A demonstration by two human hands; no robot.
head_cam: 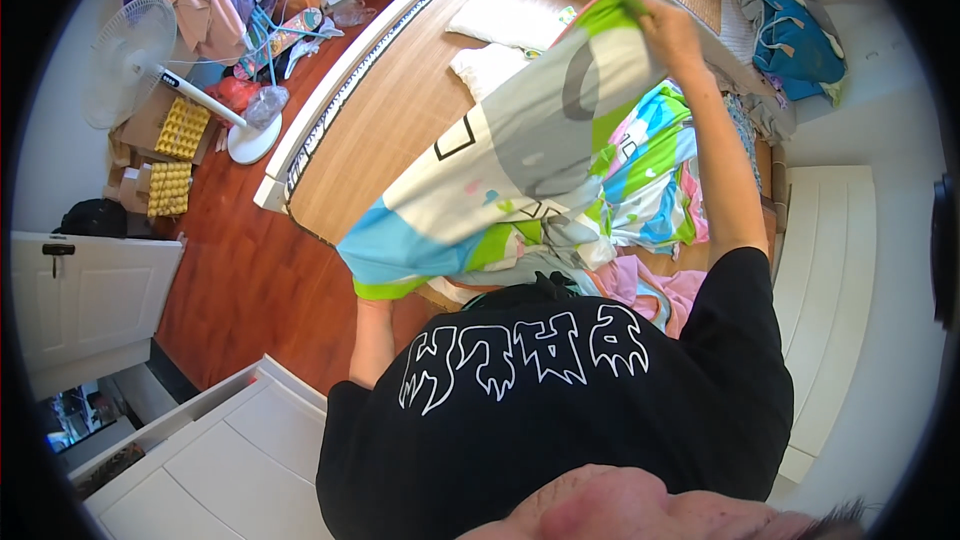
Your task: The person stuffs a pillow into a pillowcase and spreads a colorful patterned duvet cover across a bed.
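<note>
My right hand (673,34) is raised over the bed, its fingers closed on the upper corner of a printed cotton bed cover (517,135). The cover is green, blue, cream and grey, and hangs slanted across in front of me. Its lower left corner drapes over my left hand, so only the left forearm (373,341) shows and the grip is hidden. A heap of matching bedding (649,180) lies beyond the cover on the right. Pink bedding (656,285) is bunched close to my body.
Two white pillows (499,21) rest on the bed's tan mat (397,112). A white bed rail (360,67) runs along the left. On the wood floor (247,262) stands a white fan (251,136), near egg trays (171,187). A white door (97,292) is at left.
</note>
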